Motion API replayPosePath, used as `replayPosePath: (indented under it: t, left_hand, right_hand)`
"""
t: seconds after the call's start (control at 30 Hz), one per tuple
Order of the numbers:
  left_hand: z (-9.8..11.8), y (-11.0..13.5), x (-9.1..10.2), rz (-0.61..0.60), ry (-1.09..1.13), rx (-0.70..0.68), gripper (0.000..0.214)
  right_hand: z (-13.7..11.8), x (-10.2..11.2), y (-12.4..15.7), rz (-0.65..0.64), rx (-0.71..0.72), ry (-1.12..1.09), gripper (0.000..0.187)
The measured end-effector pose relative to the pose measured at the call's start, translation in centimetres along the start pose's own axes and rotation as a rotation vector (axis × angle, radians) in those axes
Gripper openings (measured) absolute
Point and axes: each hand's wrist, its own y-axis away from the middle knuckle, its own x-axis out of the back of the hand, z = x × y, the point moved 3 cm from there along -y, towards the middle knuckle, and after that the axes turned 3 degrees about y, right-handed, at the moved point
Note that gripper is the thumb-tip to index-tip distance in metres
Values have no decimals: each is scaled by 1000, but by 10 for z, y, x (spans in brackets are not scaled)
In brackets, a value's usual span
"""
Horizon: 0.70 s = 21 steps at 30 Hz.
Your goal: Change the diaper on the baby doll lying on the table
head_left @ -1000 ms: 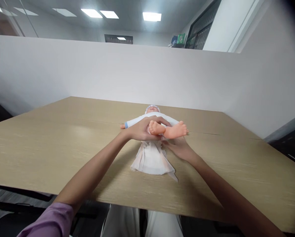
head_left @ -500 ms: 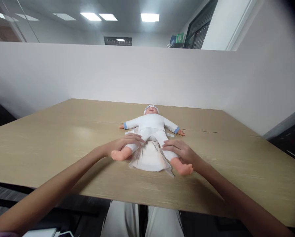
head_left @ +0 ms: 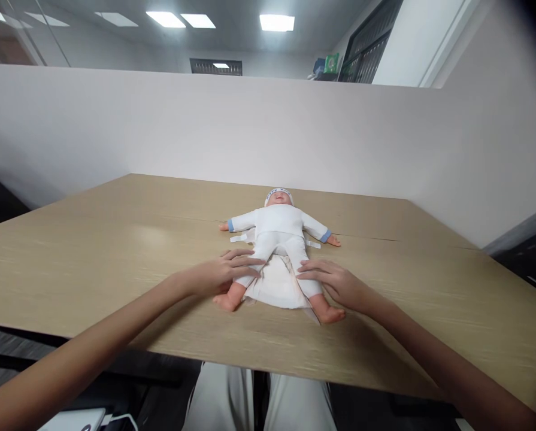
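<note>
A baby doll (head_left: 277, 232) in a white suit and cap lies on its back on the wooden table (head_left: 115, 251), arms out, legs spread toward me. An unfolded white diaper (head_left: 276, 286) lies under its hips and between its legs. My left hand (head_left: 223, 274) rests on the doll's leg on the left side, fingers stretched flat. My right hand (head_left: 335, 282) lies on the other leg, fingers extended and pointing inward. Neither hand grips anything.
A white partition wall (head_left: 160, 131) runs along the table's far edge and right side. A white device with a cable (head_left: 76, 419) sits low at the left, below the table edge. My light trousers (head_left: 259, 401) show under the near edge.
One second ago my left hand held both doll's legs raised over the diaper. The legs now lie flat and apart, one hand on each. The hands moved little in the last half second.
</note>
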Motion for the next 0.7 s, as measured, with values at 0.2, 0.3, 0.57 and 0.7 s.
replayPosePath:
  t: [0.2, 0.3, 0.57, 0.7]
  left_hand:
    - [17, -9, 5, 8, 20, 132, 44]
    - [34, -19, -2, 35, -30, 212, 52]
    - [50, -28, -33, 130, -195, 350, 44]
    - [44, -30, -20, 169, -116, 359, 27]
  right_hand:
    - [-34, 19, -11, -120, -161, -3, 47]
    - [-54, 7, -9, -117, -158, 136, 78]
    - [-66, -32, -5, -4, -256, 335, 59]
    - [-58, -25, -12, 32, -295, 302, 43]
